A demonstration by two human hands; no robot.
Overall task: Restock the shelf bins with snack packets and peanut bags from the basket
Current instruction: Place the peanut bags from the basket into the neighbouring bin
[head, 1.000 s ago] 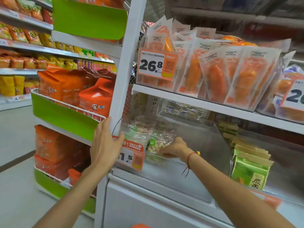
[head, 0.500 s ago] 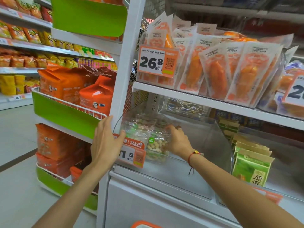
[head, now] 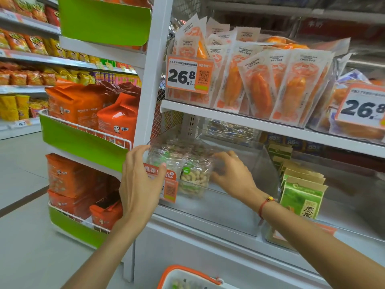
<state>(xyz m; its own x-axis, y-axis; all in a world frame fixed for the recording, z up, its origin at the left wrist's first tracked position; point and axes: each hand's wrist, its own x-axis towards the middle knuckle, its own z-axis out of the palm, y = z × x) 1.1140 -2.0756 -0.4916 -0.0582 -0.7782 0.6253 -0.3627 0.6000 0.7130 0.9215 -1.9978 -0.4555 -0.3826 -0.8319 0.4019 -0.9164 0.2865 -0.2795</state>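
Observation:
A clear plastic bin point(head: 245, 213) sits on the lower shelf and holds several clear peanut bags point(head: 193, 176) stacked at its left end. My right hand point(head: 233, 174) reaches inside the bin, and its fingers and thumb pinch the right edge of the front peanut bag. My left hand point(head: 141, 184) rests against the bin's front left corner, thumb over the orange price tag point(head: 171, 184). The orange-rimmed basket point(head: 187, 275) shows at the bottom edge with some packets in it.
Green packets point(head: 302, 197) stand in the bin to the right. Orange-and-white pouches point(head: 260, 80) fill the shelf above, close over the bin. On the left, a green-fronted rack point(head: 83, 140) holds orange bags. The white upright post point(head: 154, 80) runs beside my left hand.
My right hand has pushed the front peanut bag upright against the stack and shifted to its right edge. The left hand has slid right onto the price tag. The basket has come into view.

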